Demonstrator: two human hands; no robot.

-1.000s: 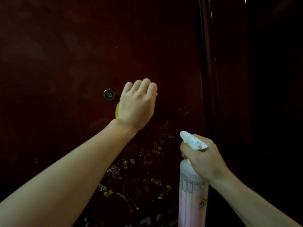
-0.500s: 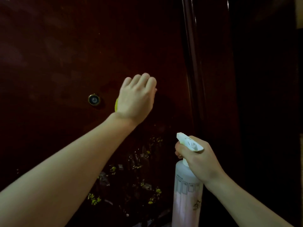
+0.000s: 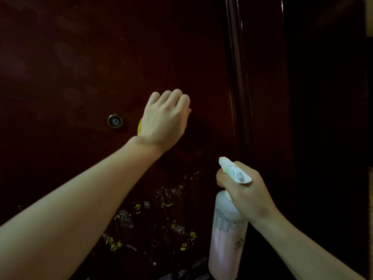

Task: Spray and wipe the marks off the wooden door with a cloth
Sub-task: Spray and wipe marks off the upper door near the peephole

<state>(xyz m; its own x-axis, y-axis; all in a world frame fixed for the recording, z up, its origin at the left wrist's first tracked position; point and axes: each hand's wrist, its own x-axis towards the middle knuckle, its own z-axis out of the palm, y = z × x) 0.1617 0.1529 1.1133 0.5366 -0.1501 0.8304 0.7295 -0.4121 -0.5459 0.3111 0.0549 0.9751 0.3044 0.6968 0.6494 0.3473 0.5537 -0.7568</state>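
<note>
My left hand point(image 3: 165, 120) presses a yellow cloth point(image 3: 139, 126) flat against the wooden door point(image 3: 80, 67) at mid-frame; only a sliver of cloth shows at the hand's left edge, just right of the peephole point(image 3: 115, 120). I judge the next wipe must go down and right, since the pale and yellow flecks point(image 3: 153, 219) lie below the hand, in the lower middle of the frame. My right hand point(image 3: 244, 193) grips the spray bottle point(image 3: 228, 237) by its neck, upright, nozzle aimed up-left at the door, and sits nearer those flecks. Compared with half a second ago, both hands hold almost the same places; the view barely shifted.
</note>
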